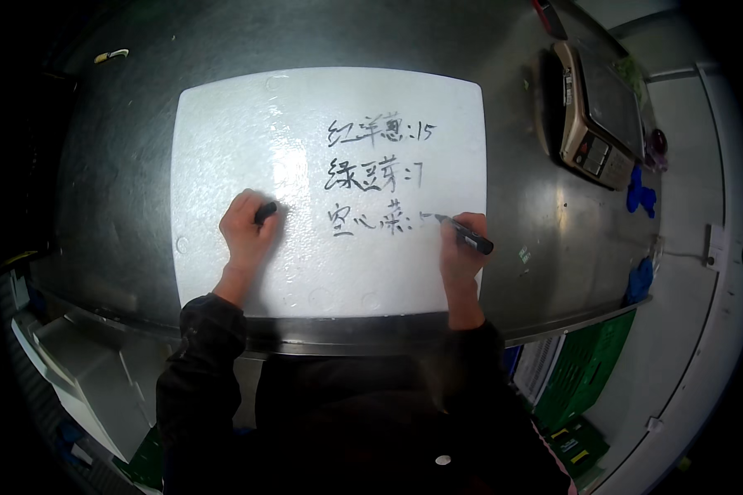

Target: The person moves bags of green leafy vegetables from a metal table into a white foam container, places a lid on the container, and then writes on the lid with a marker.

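Note:
A white polystyrene foam lid or board [235, 148] lies flat before me, bearing three lines of handwriting in dark ink on its right half. My right hand [463, 253] grips a black marker pen [470, 237], its tip at the end of the lowest line. Resting on the left half of the foam, my left hand [247, 223] is curled around a small black marker cap [265, 212].
The foam lies on a metal table [130, 185]. A digital weighing scale [594, 142] stands at the right, near blue gloves [641, 193]. A small yellow-handled tool [111, 55] lies far left. Green plastic crates [585, 377] and a white box [99, 371] sit below the near edge.

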{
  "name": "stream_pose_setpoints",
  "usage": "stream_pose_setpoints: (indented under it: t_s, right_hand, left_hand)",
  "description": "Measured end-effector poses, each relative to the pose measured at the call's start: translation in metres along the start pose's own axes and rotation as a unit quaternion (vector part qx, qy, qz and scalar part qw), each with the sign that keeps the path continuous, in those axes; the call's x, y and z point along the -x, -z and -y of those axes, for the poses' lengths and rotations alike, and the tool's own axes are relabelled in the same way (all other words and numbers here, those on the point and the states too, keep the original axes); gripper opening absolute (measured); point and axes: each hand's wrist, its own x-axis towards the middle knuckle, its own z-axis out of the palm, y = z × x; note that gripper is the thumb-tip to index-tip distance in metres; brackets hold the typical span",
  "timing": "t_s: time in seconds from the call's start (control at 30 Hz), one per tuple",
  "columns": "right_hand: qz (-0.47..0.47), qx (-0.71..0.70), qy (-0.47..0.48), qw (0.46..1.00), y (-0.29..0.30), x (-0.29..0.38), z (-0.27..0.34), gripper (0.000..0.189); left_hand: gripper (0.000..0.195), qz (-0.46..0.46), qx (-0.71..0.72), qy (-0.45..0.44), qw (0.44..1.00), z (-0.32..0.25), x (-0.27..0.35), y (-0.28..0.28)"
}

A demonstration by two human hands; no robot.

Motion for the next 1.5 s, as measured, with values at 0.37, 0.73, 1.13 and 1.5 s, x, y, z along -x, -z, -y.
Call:
stream_pose_setpoints:
  t_s: [0.37, 0.73, 1.13, 1.5]
  right_hand:
    - [0.042, 0.030, -0.015, 0.999, 0.010, 0.030, 0.015, 0.014]
    - [0.024, 0.002, -0.027, 0.999, 0.001, 0.025, 0.010, 0.012]
    - [0.054, 0.010, -0.007, 0.998, 0.001, 0.032, 0.004, 0.015]
    - [0.067, 0.020, -0.024, 0.997, -0.008, 0.044, 0.029, 0.017]
  left_hand:
    - [0.018, -0.021, 0.026, -0.009, 0.999, -0.004, -0.001, 0.000]
    - [0.017, -0.022, 0.022, -0.017, 0.999, -0.001, 0.000, -0.001]
    - [0.008, 0.000, -0.004, 0.005, 1.000, -0.002, 0.000, 0.001]
    - [0.010, -0.014, 0.012, -0.012, 1.000, 0.000, 0.000, -0.001]
